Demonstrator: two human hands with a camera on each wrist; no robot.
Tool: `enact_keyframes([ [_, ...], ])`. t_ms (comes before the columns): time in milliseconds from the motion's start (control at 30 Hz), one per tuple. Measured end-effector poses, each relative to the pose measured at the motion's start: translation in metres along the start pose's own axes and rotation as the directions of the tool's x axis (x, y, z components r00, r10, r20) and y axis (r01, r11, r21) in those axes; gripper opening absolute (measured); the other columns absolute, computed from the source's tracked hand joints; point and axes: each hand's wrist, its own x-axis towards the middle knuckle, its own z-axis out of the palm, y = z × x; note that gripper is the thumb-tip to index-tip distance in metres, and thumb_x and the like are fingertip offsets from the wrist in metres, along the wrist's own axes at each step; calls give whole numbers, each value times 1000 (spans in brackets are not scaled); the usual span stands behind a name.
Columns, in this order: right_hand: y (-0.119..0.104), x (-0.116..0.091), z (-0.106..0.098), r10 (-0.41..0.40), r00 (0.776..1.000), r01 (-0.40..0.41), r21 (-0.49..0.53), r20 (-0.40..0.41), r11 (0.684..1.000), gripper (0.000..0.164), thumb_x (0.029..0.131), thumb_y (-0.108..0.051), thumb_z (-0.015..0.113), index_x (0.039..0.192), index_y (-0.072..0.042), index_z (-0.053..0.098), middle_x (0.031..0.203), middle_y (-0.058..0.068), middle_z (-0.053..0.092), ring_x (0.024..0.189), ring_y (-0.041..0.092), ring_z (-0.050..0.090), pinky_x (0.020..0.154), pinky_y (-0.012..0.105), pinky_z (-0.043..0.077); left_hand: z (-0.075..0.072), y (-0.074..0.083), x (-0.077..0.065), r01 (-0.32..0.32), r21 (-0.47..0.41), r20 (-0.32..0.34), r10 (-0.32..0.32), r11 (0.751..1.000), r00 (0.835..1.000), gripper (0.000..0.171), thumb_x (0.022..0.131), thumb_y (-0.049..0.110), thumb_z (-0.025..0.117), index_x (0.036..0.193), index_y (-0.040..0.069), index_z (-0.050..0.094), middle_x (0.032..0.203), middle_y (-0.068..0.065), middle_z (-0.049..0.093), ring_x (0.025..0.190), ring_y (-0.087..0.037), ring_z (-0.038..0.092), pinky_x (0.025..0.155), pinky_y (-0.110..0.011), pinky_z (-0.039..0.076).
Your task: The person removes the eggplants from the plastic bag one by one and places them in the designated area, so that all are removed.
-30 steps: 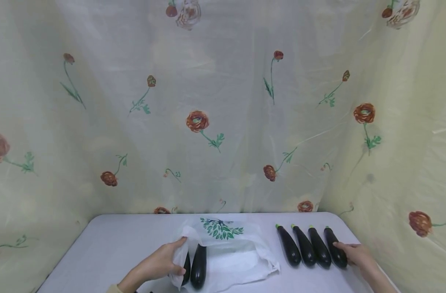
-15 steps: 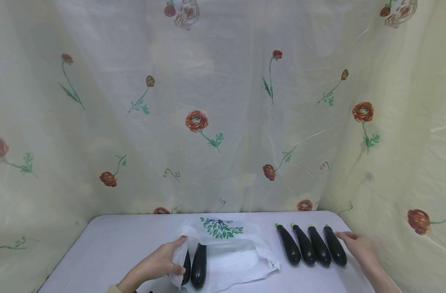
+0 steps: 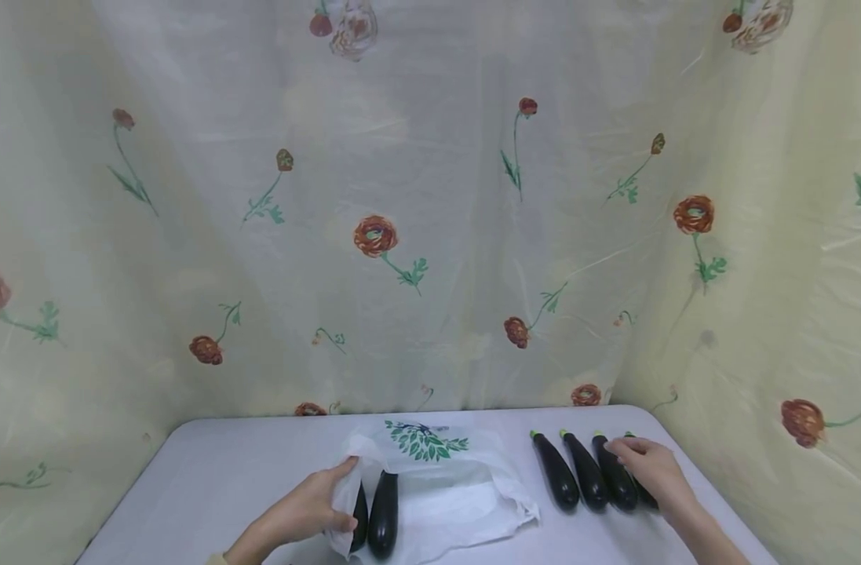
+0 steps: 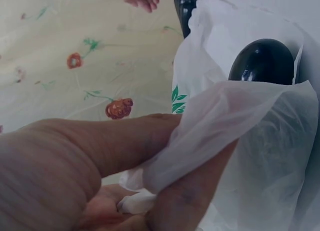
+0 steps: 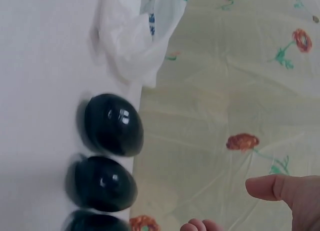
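Observation:
My left hand [image 3: 315,502] pinches the side of the open mouth of a white plastic bag [image 3: 458,506] printed with green leaves; in the left wrist view the thin film [image 4: 215,131] runs between thumb and fingers. Inside the bag's left part lie two dark eggplants, one [image 3: 384,518] in plain sight and one [image 3: 360,522] partly behind the film. To the right, several more eggplants [image 3: 557,475] lie side by side, green stem ends pointing away. My right hand [image 3: 652,471] is over the rightmost ones, thumb and fingers apart in the right wrist view, holding nothing. It hides much of the last eggplant [image 3: 644,496].
Everything lies on a white table [image 3: 218,479] with rounded far corners. A flower-printed curtain [image 3: 430,337] hangs right behind the far edge and along both sides.
My right hand has let go of the rightmost eggplant and moved left across the row. The eggplants stay in place. My left hand keeps its hold on the bag.

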Motion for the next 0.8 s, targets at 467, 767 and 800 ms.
enact_keyframes([
  [467, -39, -10, 41, -64, 996, 64, 8, 66, 998, 61, 94, -40, 56, 128, 9, 54, 115, 25, 66, 101, 32, 66, 94, 52, 46, 0, 2, -2, 8, -1, -15, -8, 1000, 1000, 93, 72, 16, 84, 147, -3, 33, 147, -28, 40, 116, -33, 54, 96, -59, 43],
  [767, -65, -20, 71, -80, 992, 75, 63, 96, 995, 51, 91, -38, 61, 120, 4, 62, 106, 16, 70, 97, 26, 66, 90, 46, 50, 0, 3, -2, 12, -6, -15, -12, 1000, 1000, 92, 71, 15, 84, 147, -3, 34, 148, -28, 38, 125, -41, 49, 99, -60, 40],
  [800, -68, -21, 74, -82, 992, 75, 68, 100, 995, 50, 92, -38, 60, 119, 4, 63, 106, 15, 70, 97, 26, 66, 89, 45, 51, 0, 3, -1, 12, -6, -14, -12, 1000, 1000, 92, 71, 15, 84, 147, -3, 34, 148, -28, 38, 125, -41, 49, 99, -60, 40],
])
